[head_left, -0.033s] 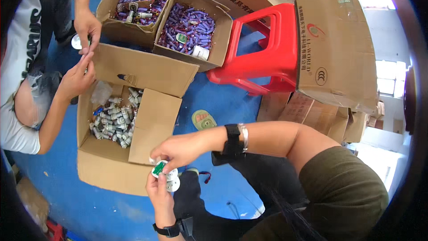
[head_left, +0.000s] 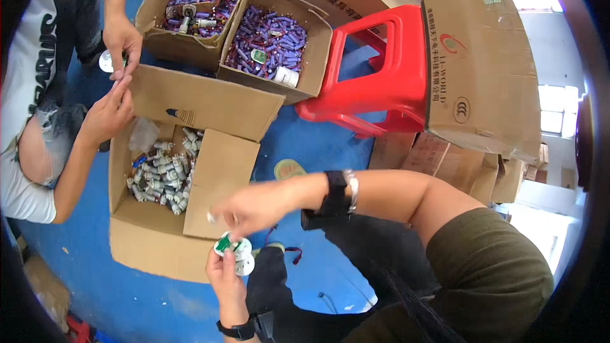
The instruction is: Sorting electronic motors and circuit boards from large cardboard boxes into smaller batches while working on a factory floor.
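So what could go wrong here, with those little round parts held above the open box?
The left hand pinches two small white discs by its fingertips alone, so one could slip and drop to the blue floor. The right hand is blurred with motion right above them and might knock them loose. A dropped disc could vanish among the parts in the box.

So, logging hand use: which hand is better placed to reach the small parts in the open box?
Right. The right hand hovers at the box flap beside the small parts; the left hand holds a white-green piece.
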A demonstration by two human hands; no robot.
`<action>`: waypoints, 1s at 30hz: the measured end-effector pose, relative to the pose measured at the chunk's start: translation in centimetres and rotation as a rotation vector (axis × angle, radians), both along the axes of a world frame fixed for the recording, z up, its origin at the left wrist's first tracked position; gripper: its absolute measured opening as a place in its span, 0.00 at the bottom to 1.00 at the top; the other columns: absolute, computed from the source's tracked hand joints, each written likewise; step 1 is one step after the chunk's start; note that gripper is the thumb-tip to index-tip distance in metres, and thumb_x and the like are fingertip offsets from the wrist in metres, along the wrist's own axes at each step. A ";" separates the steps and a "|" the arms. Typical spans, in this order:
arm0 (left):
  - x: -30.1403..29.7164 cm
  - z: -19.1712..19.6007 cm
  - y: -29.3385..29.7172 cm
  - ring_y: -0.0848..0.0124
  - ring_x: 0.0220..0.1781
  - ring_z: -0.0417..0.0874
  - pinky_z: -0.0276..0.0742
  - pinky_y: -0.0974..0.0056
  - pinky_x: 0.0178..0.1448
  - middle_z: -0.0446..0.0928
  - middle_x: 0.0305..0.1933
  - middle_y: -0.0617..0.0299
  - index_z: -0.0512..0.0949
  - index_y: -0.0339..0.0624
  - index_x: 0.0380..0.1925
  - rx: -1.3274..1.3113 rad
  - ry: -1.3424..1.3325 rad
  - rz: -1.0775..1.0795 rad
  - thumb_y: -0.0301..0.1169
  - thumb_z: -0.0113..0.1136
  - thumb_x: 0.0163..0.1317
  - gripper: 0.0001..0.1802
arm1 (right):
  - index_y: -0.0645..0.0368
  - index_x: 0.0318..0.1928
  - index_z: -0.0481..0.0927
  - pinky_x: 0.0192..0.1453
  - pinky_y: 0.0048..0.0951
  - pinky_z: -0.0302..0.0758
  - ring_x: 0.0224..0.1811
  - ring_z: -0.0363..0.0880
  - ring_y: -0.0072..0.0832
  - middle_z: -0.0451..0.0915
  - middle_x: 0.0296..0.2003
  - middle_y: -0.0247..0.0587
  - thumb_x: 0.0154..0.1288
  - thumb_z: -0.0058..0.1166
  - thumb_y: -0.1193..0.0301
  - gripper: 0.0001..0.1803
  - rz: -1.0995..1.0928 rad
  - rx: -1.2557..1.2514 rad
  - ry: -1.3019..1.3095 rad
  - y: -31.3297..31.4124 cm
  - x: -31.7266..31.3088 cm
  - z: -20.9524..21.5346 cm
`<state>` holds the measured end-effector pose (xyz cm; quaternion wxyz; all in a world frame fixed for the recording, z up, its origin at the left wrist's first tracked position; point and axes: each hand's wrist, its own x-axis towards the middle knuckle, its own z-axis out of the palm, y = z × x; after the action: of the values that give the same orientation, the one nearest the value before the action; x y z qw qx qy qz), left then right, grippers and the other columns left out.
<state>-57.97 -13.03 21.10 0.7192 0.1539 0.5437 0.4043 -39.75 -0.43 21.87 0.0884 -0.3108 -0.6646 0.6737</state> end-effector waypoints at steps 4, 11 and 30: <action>-1.7 -3.5 1.4 0.72 0.40 0.77 0.74 0.69 0.43 0.74 0.40 0.60 0.69 0.34 0.44 0.051 0.009 -0.054 0.30 0.48 0.61 0.13 | 0.60 0.35 0.75 0.35 0.24 0.72 0.28 0.74 0.21 0.77 0.25 0.35 0.56 0.53 0.68 0.09 -0.570 0.378 -0.110 9.2 7.5 -4.1; -3.0 -10.3 3.4 0.73 0.37 0.77 0.75 0.68 0.39 0.74 0.38 0.61 0.67 0.34 0.43 0.118 0.084 -0.049 0.30 0.49 0.60 0.14 | 0.62 0.31 0.76 0.21 0.18 0.64 0.21 0.68 0.17 0.74 0.21 0.34 0.54 0.52 0.75 0.04 -1.428 0.322 -0.095 23.3 21.7 -12.8; -4.2 -7.2 0.3 0.65 0.41 0.75 0.75 0.62 0.41 0.72 0.44 0.55 0.66 0.35 0.49 0.030 0.404 0.246 0.33 0.51 0.60 0.19 | 0.65 0.39 0.76 0.41 0.29 0.72 0.35 0.76 0.29 0.79 0.32 0.46 0.52 0.54 0.63 0.18 -0.361 0.536 -0.654 27.2 19.9 -21.2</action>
<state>-62.13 -12.76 13.95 0.5389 0.1749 0.6853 0.4577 -19.82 26.82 0.70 0.0672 -0.5841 -0.7437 0.3182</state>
